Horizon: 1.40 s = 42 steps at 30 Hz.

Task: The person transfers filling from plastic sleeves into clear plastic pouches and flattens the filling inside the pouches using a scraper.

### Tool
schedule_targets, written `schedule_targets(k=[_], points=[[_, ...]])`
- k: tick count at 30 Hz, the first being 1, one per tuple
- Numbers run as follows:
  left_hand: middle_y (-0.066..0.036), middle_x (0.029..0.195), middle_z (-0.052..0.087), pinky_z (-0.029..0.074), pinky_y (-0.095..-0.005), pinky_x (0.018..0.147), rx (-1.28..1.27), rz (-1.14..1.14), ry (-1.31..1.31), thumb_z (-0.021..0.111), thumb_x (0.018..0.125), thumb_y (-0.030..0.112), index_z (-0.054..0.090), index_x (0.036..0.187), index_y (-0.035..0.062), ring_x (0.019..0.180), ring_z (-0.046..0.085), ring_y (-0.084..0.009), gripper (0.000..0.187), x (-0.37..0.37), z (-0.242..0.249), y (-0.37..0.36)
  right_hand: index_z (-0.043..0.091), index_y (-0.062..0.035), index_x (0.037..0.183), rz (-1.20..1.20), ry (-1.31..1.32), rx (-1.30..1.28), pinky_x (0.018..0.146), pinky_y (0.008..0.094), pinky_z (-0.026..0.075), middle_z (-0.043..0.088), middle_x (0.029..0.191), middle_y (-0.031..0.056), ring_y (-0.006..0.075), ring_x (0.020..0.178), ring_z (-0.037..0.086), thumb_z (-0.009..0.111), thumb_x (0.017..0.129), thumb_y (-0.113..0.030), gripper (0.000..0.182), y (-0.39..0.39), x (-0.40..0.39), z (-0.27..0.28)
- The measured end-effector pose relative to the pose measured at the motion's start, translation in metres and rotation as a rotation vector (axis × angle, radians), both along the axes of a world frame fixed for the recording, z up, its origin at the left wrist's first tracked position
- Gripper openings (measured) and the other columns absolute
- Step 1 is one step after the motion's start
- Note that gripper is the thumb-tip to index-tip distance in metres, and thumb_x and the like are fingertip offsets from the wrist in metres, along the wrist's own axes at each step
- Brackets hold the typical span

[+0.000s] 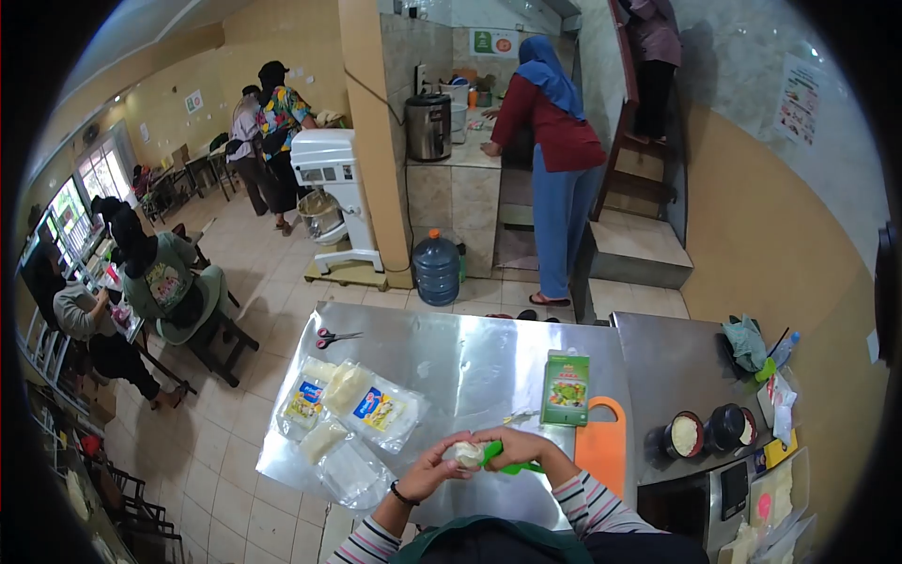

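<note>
My left hand (427, 470) and my right hand (517, 449) meet over the near edge of a steel table (470, 357). The left hand grips a small pale lump (467, 455), perhaps a peeled vegetable. In the right hand is a green-handled tool (512, 464), its tip against the lump. A black band circles my left wrist. Both sleeves are striped.
On the table lie several plastic bags of pale food (352, 414), scissors (334, 336), a green carton (566, 387) and an orange cutting board (601, 446). Two dark bowls (705, 432) stand at right. A mixer (334, 197), a water jug (437, 268) and several people occupy the room beyond.
</note>
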<state>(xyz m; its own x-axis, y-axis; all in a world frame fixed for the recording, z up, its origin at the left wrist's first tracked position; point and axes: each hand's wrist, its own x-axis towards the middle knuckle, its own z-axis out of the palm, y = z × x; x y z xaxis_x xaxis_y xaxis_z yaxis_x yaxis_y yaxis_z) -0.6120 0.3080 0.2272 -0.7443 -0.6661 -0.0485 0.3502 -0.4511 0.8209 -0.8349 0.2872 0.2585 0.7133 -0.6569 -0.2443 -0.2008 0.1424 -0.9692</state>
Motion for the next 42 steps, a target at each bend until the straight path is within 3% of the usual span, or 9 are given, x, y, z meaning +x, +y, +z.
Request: schedule_targets(k=[5,10,14,19,24,26,33,38,42], points=[[-0.014,0.129,0.037,0.042,-0.04,0.09,0.114,0.045,0.037,0.051,0.086,0.021,0.033,0.128,0.0031,0.111,0.047,-0.0276,0.049,-0.042,0.019,0.034,0.049,-0.0032,0.118,-0.046,-0.095,-0.122,0.07,0.0267,0.047,0.052,0.11,0.0078,0.0155,0.085,0.055,0.058,0.067,0.001,0.052,0.034,-0.035,-0.004],[-0.015,0.131,0.035,0.04,-0.0424,0.093,0.096,0.047,0.155,0.056,0.083,0.02,0.039,0.121,0.0054,0.116,0.042,-0.0295,0.044,-0.053,0.023,0.046,0.047,-0.0039,0.123,-0.145,-0.334,0.022,0.071,0.0271,0.047,0.054,0.109,0.0078,0.0167,0.087,0.055,0.062,0.072,-0.001,0.052,0.062,-0.043,-0.01],[-0.013,0.13,0.036,0.037,-0.0446,0.096,0.091,0.095,0.182,0.058,0.08,0.012,0.041,0.111,0.0063,0.116,0.042,-0.03,0.036,-0.052,0.035,0.049,0.043,0.0023,0.122,-0.566,-0.62,0.34,0.068,0.0321,0.052,0.056,0.106,0.0136,0.0204,0.08,0.061,0.055,0.081,-0.005,0.044,0.09,-0.043,-0.019],[-0.012,0.117,0.045,0.048,-0.0365,0.083,0.191,0.139,0.094,0.057,0.079,-0.004,0.04,0.1,0.0058,0.096,0.056,-0.0261,0.029,-0.059,0.031,0.049,0.047,0.0011,0.114,-1.143,-0.782,0.381,0.066,0.0336,0.05,0.054,0.102,0.0149,0.021,0.072,0.057,0.046,0.08,-0.003,0.035,0.09,-0.084,-0.066],[-0.009,0.103,0.046,0.049,-0.0321,0.078,-0.003,0.294,-0.157,0.063,0.076,0.0,0.039,0.095,0.0049,0.086,0.056,-0.0192,0.03,-0.075,0.014,0.046,0.04,-0.0068,0.121,-1.157,-0.901,0.699,0.058,0.0307,0.045,0.052,0.092,0.0133,0.0211,0.062,0.05,0.048,0.079,-0.009,0.042,0.119,-0.085,-0.078],[-0.008,0.099,0.046,0.049,-0.0299,0.076,-0.008,0.342,-0.222,0.065,0.075,0.001,0.039,0.094,0.005,0.082,0.056,-0.0168,0.032,-0.08,0.015,0.047,0.04,-0.0063,0.122,-0.783,-0.876,0.785,0.053,0.03,0.042,0.054,0.09,0.013,0.018,0.059,0.05,0.047,0.082,-0.01,0.04,0.131,-0.079,-0.085],[-0.005,0.098,0.045,0.045,-0.0241,0.07,-0.126,0.279,-0.32,0.062,0.072,-0.003,0.039,0.101,0.0055,0.085,0.052,-0.0134,0.038,-0.094,0.018,0.054,0.05,-0.008,0.114,-0.63,-0.405,0.098,0.043,0.0188,0.026,0.046,0.065,-0.0045,0.0037,0.048,0.036,0.054,0.086,-0.018,0.03,0.092,-0.056,-0.006],[-0.005,0.104,0.045,0.044,-0.0251,0.074,-0.181,0.398,-0.225,0.058,0.073,-0.003,0.039,0.106,0.0054,0.086,0.051,-0.0114,0.038,-0.103,0.042,0.057,0.051,-0.0075,0.11,-0.511,-0.489,0.19,0.043,0.0176,0.027,0.049,0.071,-0.0038,0.002,0.052,0.037,0.055,0.086,-0.018,0.027,0.078,-0.04,0.016],[-0.008,0.118,0.04,0.04,-0.0296,0.089,-0.28,0.534,-0.229,0.054,0.074,-0.003,0.032,0.123,0.0033,0.104,0.046,-0.0168,0.054,-0.111,0.052,0.059,0.048,-0.0078,0.107,-0.636,-0.639,0.025,0.043,0.0189,0.025,0.044,0.071,-0.0025,0.0039,0.051,0.033,0.055,0.084,-0.015,0.025,0.075,-0.025,0.013]])
